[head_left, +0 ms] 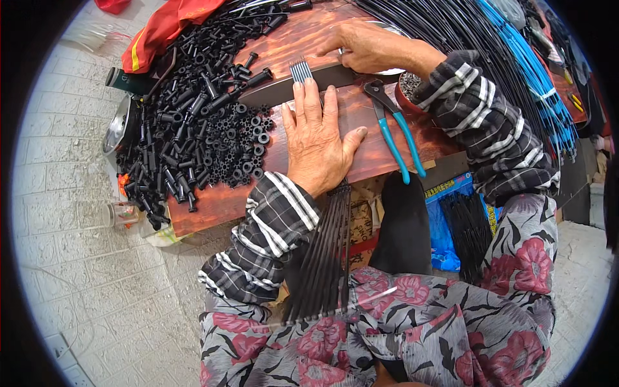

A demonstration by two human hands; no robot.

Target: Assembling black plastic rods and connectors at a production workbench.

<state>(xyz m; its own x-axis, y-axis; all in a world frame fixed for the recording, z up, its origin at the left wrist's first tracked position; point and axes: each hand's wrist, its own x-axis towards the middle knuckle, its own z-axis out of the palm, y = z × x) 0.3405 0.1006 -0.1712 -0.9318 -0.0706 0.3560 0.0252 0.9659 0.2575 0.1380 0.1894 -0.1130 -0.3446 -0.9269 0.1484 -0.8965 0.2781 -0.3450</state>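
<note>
My left hand (317,138) lies flat on the wooden board, fingers stretched forward and thumb out, pressing on a row of thin rods. Their grey tips (300,69) stick out past my fingertips. On the near side of the hand the dark rods (325,251) hang in a bundle over the board's edge toward my lap. Beyond it, my right hand (371,50) hovers above a strip along the board, index finger bent to the left and the others curled. A small glint shows at its fingers; what it is I cannot make out. Teal-handled pliers (394,132) lie between the hands.
Black plastic tubes (187,122) and small toothed rings (235,145) heap up at the left. A red tin (405,97) of small metal bits stands by my right sleeve. Long black rods (445,45) and blue rods (532,71) lie at the far right.
</note>
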